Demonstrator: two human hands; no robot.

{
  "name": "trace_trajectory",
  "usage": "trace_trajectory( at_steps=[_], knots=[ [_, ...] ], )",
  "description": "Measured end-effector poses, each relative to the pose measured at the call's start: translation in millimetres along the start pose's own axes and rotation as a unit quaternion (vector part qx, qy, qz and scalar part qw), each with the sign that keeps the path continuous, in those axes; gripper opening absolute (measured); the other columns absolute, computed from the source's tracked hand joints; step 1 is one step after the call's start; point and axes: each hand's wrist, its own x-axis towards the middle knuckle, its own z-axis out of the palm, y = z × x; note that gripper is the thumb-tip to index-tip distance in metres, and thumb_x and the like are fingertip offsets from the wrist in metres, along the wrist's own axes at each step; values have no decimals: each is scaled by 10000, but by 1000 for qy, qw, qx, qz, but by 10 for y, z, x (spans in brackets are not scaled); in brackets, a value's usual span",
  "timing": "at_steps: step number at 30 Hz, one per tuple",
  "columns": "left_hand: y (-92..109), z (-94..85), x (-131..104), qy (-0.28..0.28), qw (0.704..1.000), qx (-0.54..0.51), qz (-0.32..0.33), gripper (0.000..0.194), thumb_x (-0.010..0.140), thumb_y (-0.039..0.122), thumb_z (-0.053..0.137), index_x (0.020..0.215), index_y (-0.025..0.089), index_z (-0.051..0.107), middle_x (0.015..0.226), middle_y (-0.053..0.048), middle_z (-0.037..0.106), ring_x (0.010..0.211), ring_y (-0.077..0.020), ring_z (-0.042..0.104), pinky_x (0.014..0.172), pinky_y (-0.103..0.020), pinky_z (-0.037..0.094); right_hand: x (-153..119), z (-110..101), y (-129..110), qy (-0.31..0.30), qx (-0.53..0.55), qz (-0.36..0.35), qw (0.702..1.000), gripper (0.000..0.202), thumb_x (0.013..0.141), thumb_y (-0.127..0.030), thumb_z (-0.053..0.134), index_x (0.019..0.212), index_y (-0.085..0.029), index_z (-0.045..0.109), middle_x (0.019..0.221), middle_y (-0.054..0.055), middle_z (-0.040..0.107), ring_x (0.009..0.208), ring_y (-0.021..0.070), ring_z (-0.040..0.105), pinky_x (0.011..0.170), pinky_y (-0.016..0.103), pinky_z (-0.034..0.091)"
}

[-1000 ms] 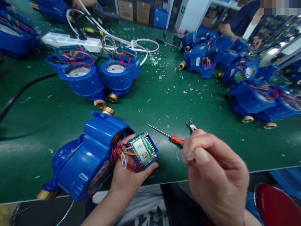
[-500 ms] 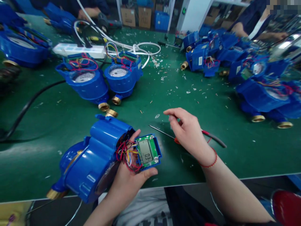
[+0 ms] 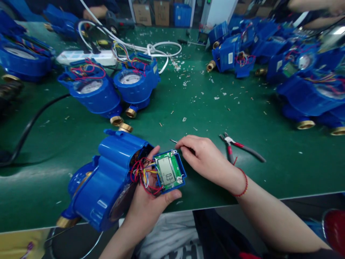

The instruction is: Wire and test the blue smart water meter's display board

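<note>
The left hand [image 3: 148, 201] cups a small display module [image 3: 169, 171], its thumb along the near edge and its other fingers behind and past the far edge, so they are closed on it; the lit screen shows digits that look like 03. Red, yellow, white and black wires [image 3: 144, 176] run over those fingers into an open blue meter [image 3: 99, 183], which lies tilted just left of them on the green surface [image 3: 199, 118]. Just right of the module, the right hand [image 3: 203, 156] is palm down with fingers curled; a thin metal shaft [image 3: 173, 141] sticks out beside their tips, but whether they are clamped on it I cannot tell. Pliers with red and grey handles [image 3: 229, 140] lie partly open to the right of these fingers, beyond the wrist's red bracelet [image 3: 244, 185]. Farther out, ahead and left of the left fingers, two blue meters [image 3: 115, 99] stand side by side before a white power strip [image 3: 105, 58]. Pale scraps [image 3: 184, 83] litter the middle, and ahead and right of the right fingers is a crowd of blue meters [image 3: 226, 54]. Farthest away are cardboard boxes [image 3: 161, 12].
</note>
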Motion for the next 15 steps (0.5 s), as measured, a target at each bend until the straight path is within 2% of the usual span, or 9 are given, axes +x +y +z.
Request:
trace_trajectory(
  at_steps=[6, 15],
  knots=[
    [13, 12, -7, -13, 999, -30, 11, 1023, 587, 293, 903, 1437, 303, 334, 1287, -67, 623, 1139, -217, 660, 970, -289, 524, -26, 14, -29, -9, 15, -3, 1000, 217, 904, -105, 456, 940, -120, 669, 913, 70, 680, 828, 168, 619, 753, 298, 458],
    [-5, -20, 5, -7, 999, 19, 41, 1041, 571, 387, 909, 1449, 305, 356, 1302, -87, 631, 1203, -291, 625, 1043, -421, 492, -28, 3, -51, -3, 33, -14, 999, 198, 919, -128, 463, 933, -139, 660, 895, 53, 687, 810, 157, 622, 723, 272, 442]
  ],
)
